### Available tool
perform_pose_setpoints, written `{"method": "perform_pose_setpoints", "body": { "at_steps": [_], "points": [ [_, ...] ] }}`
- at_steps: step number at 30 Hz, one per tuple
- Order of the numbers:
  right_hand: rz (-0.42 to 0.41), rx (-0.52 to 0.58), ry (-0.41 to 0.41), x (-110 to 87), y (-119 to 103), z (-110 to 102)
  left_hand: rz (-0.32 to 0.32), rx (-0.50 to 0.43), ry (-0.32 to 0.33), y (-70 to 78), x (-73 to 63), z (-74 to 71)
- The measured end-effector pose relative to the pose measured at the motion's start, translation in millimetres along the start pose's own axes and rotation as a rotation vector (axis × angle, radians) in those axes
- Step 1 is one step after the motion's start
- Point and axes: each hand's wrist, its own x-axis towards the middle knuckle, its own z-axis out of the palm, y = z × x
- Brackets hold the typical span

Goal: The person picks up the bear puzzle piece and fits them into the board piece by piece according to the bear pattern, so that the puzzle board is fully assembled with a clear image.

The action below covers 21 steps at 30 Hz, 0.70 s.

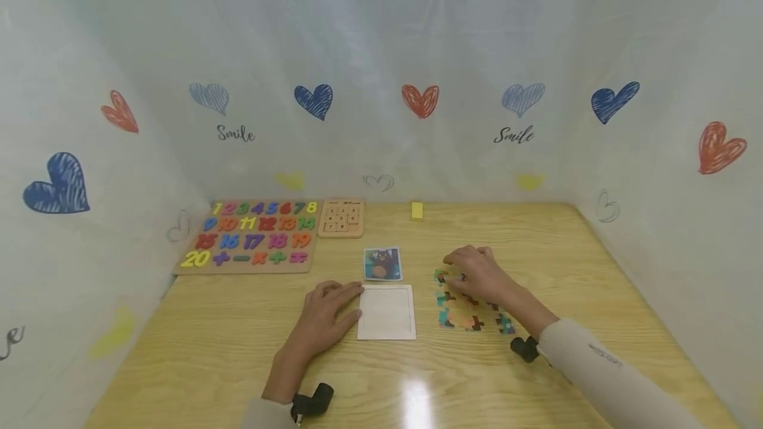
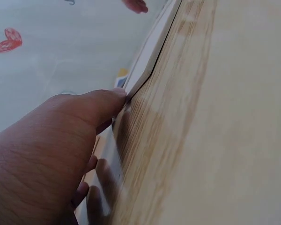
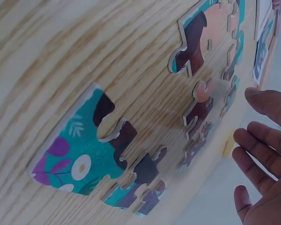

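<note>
My left hand (image 1: 326,316) rests on the table at the left side of a white square puzzle tray (image 1: 387,313). Its thumb (image 2: 105,101) touches the tray's edge, and its forefinger reaches the upper left corner. To the right of the tray lie several jigsaw pieces (image 1: 473,323), spread apart in loose rows. Over the far pieces hovers my right hand (image 1: 483,275), fingers loosely bent and nothing held in the right wrist view. A teal corner piece with flowers (image 3: 79,154) lies nearest that camera. The hand and forearm hide some pieces in the head view.
Just behind the tray lies a picture card of a bear (image 1: 383,264). A board of coloured numbers (image 1: 238,270) sits at the back left, with a wooden number-slide puzzle (image 1: 342,218) beside it. A small yellow block (image 1: 416,210) is near the back edge, before the heart-printed curtain (image 1: 381,144).
</note>
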Motion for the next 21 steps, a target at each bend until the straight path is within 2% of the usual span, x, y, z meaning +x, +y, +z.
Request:
{"method": "perform_pose_setpoints", "body": {
  "at_steps": [10,16,21],
  "points": [
    [0.016,-0.003,-0.061,8.1,0,7,-0.013,-0.006,-0.018,1.9,0.0,-0.2],
    [0.044,0.006,-0.055,13.2,2,14,0.009,0.003,0.0,1.5,1.2,0.7],
    [0.049,-0.006,-0.049,18.2,2,18,-0.005,0.009,-0.011,2.5,1.3,-1.7]
  ]
}}
